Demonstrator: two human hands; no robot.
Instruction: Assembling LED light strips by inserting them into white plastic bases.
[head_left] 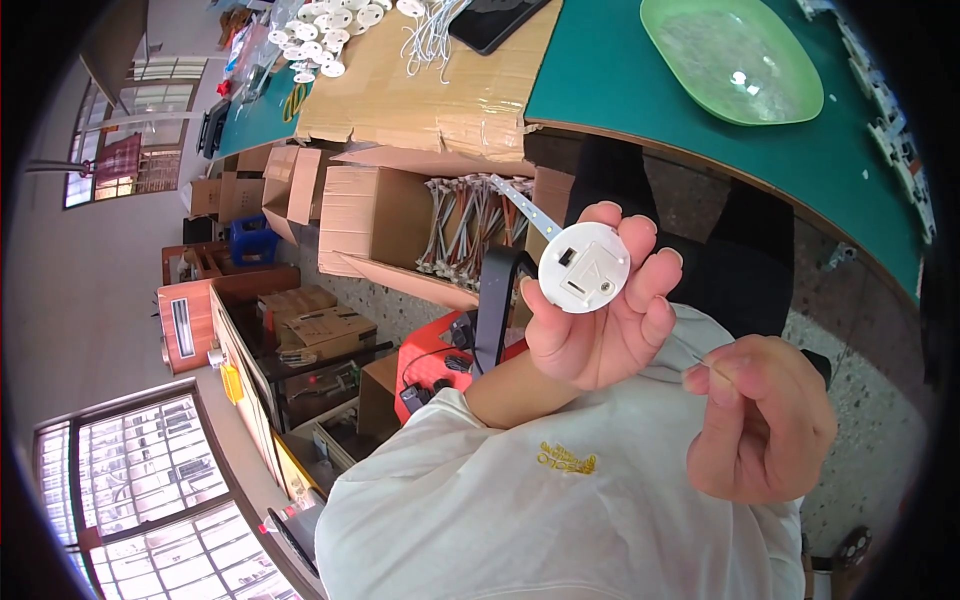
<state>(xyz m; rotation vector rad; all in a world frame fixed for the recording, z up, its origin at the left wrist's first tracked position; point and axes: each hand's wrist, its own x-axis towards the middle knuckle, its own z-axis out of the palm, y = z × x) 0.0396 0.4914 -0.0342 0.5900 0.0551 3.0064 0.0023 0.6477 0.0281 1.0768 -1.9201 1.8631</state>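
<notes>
Holding the white disc [584, 267] by its edge, right between thumb and fingers [655, 272] of the left hand [598, 345], pale strip [528, 208] jutting beyond! Pinching with the right hand [768, 420] nearby, on what, cannot tell.

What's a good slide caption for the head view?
Left hand holding a white disc, an open carton beyond; right hand nearby, fingertips pinched together.

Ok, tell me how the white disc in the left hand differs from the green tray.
The white disc is round and white; the green tray is longer than wide.
The disc is held in the left hand; the tray rests on the table.
The disc's face bears a small black part; the tray contains clear material.
Both have curved outlines.
</notes>
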